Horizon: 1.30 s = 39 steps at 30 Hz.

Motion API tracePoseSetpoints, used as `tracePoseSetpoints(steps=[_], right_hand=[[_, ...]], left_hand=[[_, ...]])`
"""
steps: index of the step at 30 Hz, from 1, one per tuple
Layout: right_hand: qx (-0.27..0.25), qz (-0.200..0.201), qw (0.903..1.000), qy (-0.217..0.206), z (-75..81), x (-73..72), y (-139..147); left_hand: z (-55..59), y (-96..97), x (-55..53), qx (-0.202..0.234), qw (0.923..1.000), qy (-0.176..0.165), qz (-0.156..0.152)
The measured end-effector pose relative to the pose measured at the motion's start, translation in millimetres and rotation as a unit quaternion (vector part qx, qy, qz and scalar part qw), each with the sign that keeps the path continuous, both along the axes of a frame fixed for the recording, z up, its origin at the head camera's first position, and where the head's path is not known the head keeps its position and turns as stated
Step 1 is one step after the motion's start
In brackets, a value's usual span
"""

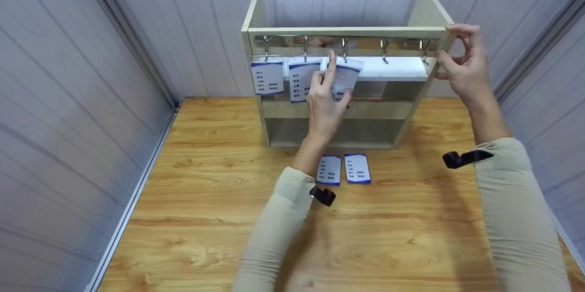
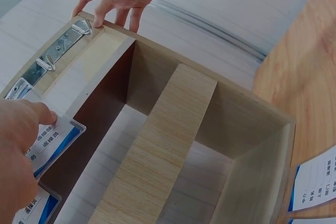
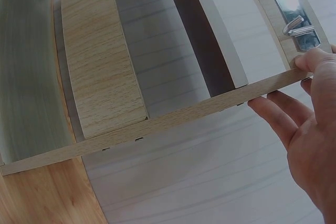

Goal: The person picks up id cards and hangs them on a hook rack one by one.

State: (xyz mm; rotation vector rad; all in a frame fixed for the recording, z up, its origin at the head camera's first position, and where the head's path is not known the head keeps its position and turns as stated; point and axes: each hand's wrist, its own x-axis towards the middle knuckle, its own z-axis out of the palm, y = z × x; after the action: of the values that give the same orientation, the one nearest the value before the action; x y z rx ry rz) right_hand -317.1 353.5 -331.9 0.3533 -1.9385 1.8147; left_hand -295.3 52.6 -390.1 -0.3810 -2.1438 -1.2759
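Note:
My left hand [image 1: 325, 100] is at a white and blue badge card [image 1: 347, 77] in a clear sleeve, held between thumb and fingers. The card is tilted, its top at the middle hook [image 1: 345, 50] of a metal hook rail. In the left wrist view the thumb lies across the front of the badge card [image 2: 55, 140]. My right hand [image 1: 470, 66] grips the upper right side panel of a small wooden shelf [image 1: 347, 30], thumb on the front edge. In the right wrist view its other fingers [image 3: 278, 116] lie along the panel's outer face.
Two similar badge cards hang from the left hooks, one at the far left [image 1: 268, 77] and one beside it [image 1: 299, 84]. On the wood-grain surface [image 1: 205, 219] before the shelf lie two more cards [image 1: 329, 171]. Pale panelled walls [image 1: 59, 114] enclose both sides and the back.

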Motion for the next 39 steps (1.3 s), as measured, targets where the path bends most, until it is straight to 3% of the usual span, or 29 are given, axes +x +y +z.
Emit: tracePoseSetpoints(steps=[11,22,33,39], right_hand=[[0.003,-0.009,1.0000,-0.002,1.9,-0.3,0],[-0.001,-0.007,1.0000,-0.004,1.9,0.3,0],[-0.007,-0.010,0.9999,-0.009,3.8,2.9,-1],[0.000,-0.014,0.9999,-0.007,2.9,3.4,0]], left_hand=[[1.0,3.1,0.3,0.001,1.0000,-0.004,0.008],[3.8,4.5,-0.2,-0.035,0.9986,-0.011,0.039],[0.6,7.0,-8.0,-0.058,0.9972,-0.009,0.047],[-4.5,3.6,-7.2,-0.023,0.9997,0.003,0.011]])
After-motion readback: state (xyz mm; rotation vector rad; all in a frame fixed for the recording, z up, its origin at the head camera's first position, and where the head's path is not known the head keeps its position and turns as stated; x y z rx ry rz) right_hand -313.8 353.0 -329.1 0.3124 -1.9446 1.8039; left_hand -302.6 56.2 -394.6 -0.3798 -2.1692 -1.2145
